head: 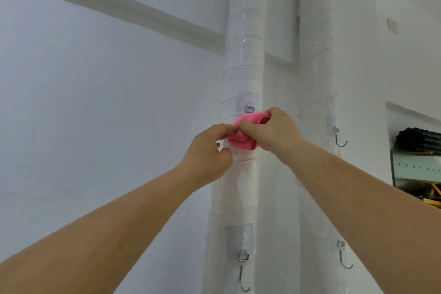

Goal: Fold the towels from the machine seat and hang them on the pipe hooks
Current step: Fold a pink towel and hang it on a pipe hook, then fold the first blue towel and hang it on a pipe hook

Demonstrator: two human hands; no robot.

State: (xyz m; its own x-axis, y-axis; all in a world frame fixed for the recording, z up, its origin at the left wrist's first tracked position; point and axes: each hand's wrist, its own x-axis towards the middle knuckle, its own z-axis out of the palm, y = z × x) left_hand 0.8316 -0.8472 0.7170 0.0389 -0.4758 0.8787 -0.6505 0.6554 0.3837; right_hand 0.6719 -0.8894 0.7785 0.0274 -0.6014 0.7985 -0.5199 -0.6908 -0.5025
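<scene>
1. The pink towel is sitting bunched against the left pipe, just below the upper hook's mount. The hook's curve is hidden behind the cloth.
2. The right hand is gripping the towel's top and right side with curled fingers. It is probably keeping the folds together while the towel goes onto the hook.
3. The left hand is pinching the towel's left edge between thumb and fingertips, likely steering it onto the hook.
4. Three more hooks are hanging bare: the lower hook on the same pipe and two on the right pipe.
5. A shelf at the far right is carrying dark items.
6. No brand, label or writing is showing clearly enough to read.
</scene>
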